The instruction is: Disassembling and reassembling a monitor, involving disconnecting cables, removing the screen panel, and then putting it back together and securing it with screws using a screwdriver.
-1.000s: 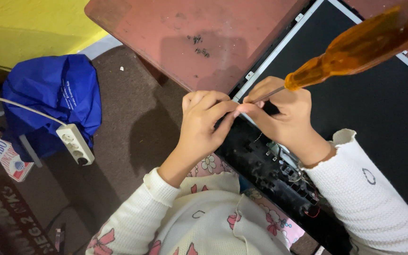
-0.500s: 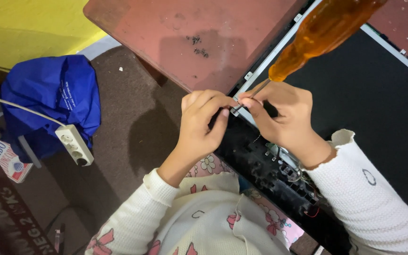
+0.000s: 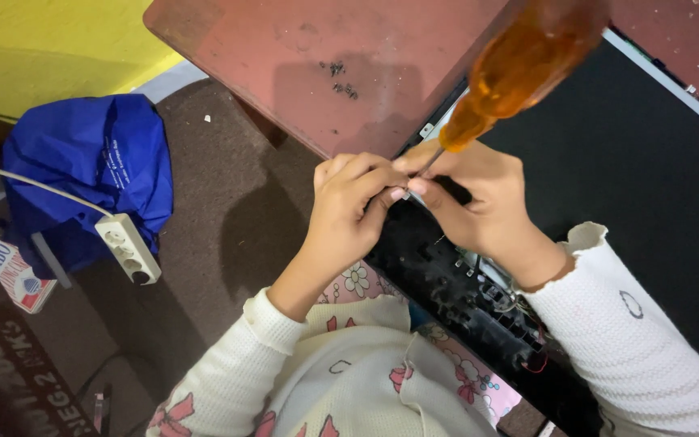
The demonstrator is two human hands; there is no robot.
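- Screwdriver (image 3: 519, 73), amber translucent handle with a thin metal shaft, stands tilted over the near-left corner of the black flat panel (image 3: 633, 202); its tip goes down between both hands and cannot be seen.
- Right hand (image 3: 479, 206): fingers closed around the lower shaft, pinching it just above the tip.
- Left hand (image 3: 349, 210): fingers curled shut and pressed against the right hand's fingertips at the same spot on the panel's edge; whether they grip a small part there cannot be told.
- Panel lies partly on the reddish desk (image 3: 325, 65), its near edge overhanging toward the person's lap; exposed dark frame with wiring (image 3: 487, 303) shows along that edge.
- Progress, as a judgement: the frame already looks opened, and work at this corner fastener appears in hand, not finished.
- Left of the panel, on the floor: blue bag (image 3: 82, 170), white power strip (image 3: 127, 247) with cable.
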